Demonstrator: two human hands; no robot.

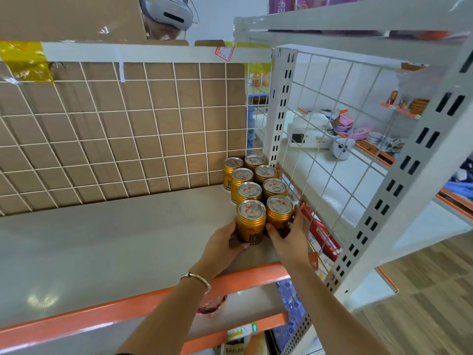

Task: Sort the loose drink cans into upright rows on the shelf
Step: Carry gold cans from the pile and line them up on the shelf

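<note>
**A:** What is the biggest thing around the two hands?

**B:** The shelf [107, 252]. It is a grey board lying wide and bare to the left of them, and its orange front edge [128, 306] passes under both forearms. Beyond the hands a back wire grid [115, 134] stands with brown cardboard [76, 16] behind it.

**A:** And what is on the right?

**B:** A side wire grid [330, 139] stands just beside the right hand [291, 234], hung between two slotted uprights. It closes that side off. Red packs [320, 231] lie on the far side of the mesh, close to the right fingers.

**A:** Where are the cans?

**B:** Eight gold cans stand upright in two columns in the shelf's right corner. The six cans [249, 193] behind run from the hands back to the grid.

**A:** What are the hands doing?

**B:** The left hand [222, 244] curls round the lower left side of the front-left can [251, 221]. The right hand wraps the front-right can [279, 213], with its thumb across the front and its fingers on the side nearest the mesh. The two cans touch each other.

**A:** Is there anything smaller?

**B:** There is a thin silver bracelet [197, 279] on the left wrist. A person in a white headset [169, 11] shows above the back grid.
</note>
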